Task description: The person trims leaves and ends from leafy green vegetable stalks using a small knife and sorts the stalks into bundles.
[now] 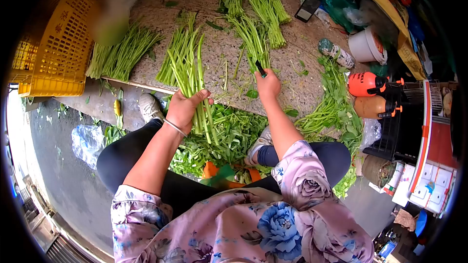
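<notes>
My left hand [187, 109] is closed around a bunch of long green vegetable stems [187, 68], which look like water spinach. Their lower ends stick out below my fist. In my right hand [268, 85] is a small black knife [261, 69], its tip pointing up and away from me. Just beyond it lies a bundle of stems [252, 39] on the speckled board [214, 44]. More cut bundles rest at the back right [268, 9]. Another stem pile [124, 53] sits at the left. Below my hands spreads a heap of loose green leaves [234, 131].
Yellow plastic crates [61, 44] stand at the left. Leafy stalks [331, 102] lie along the right side, near an orange spray bottle [363, 84], a brown spray bottle [373, 107] and a white bucket [363, 46]. A clear plastic bag [88, 143] is on the ground at left.
</notes>
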Tool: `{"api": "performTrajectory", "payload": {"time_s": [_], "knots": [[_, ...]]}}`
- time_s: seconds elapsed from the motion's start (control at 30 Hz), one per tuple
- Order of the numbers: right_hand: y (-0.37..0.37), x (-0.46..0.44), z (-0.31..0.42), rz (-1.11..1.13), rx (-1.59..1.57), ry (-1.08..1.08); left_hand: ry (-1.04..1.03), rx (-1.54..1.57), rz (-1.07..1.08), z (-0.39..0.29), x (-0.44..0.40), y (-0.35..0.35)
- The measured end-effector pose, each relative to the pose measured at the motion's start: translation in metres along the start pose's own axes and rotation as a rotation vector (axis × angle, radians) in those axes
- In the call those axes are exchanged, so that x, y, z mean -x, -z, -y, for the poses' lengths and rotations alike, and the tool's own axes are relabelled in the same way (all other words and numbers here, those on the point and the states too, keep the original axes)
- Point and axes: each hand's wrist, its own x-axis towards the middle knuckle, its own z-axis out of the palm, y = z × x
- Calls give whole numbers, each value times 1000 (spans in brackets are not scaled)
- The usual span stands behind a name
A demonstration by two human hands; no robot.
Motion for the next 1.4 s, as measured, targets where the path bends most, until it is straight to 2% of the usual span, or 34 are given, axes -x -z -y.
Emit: {"api": "performTrajectory", "payload": {"time_s": [0.1, 0.2, 0.3, 0.37, 0.4, 0.47, 0.5, 0.57, 0.7, 0.77, 0.83, 1.03, 1.23, 1.3, 1.37, 1.4], "knots": [[-17, -21, 3, -1, 140, 0, 1, 52, 21, -1, -5, 3], [-18, -30, 5, 48, 147, -41, 66, 158, 15, -4, -5, 1], [-2, -30, 9, 44, 109, -58, 45, 183, 42, -5, -6, 0], [14, -22, 16, 121, -100, -134, 46, 163, 58, -10, -4, -4], [11, -18, 11, 119, -99, -134, 43, 162, 18, -11, -3, -6], [2, -6, -3, 55, -824, -58, 6, 227, -49, -9, -3, -12], [10, 4, 0, 50, -824, -57, 5, 227, -44, -8, -3, -14], [37, 36, 17, 219, -1175, -284, -14, 171, -46, -7, -4, -17], [56, 86, 27, 251, -1288, -234, -49, 123, -4, -2, -6, -26], [57, 105, 30, 252, -1175, -216, -56, 111, -30, 0, -6, -33], [54, 121, 33, 207, -1163, -87, -86, 48, -32, 3, -6, -38], [58, 142, 45, 205, -1146, 39, -89, 45, -7, 8, -2, -44], [60, 149, 53, 266, -1249, 36, -33, 96, 51, 8, 0, -40], [64, 152, 53, 266, -1260, -11, -106, 133, 93, 7, 2, -41], [69, 157, 51, 468, -1465, -281, -138, 132, 56, 8, 1, -42], [68, 160, 49, 467, -1465, -281, -138, 133, 57, 8, 1, -41]]}}
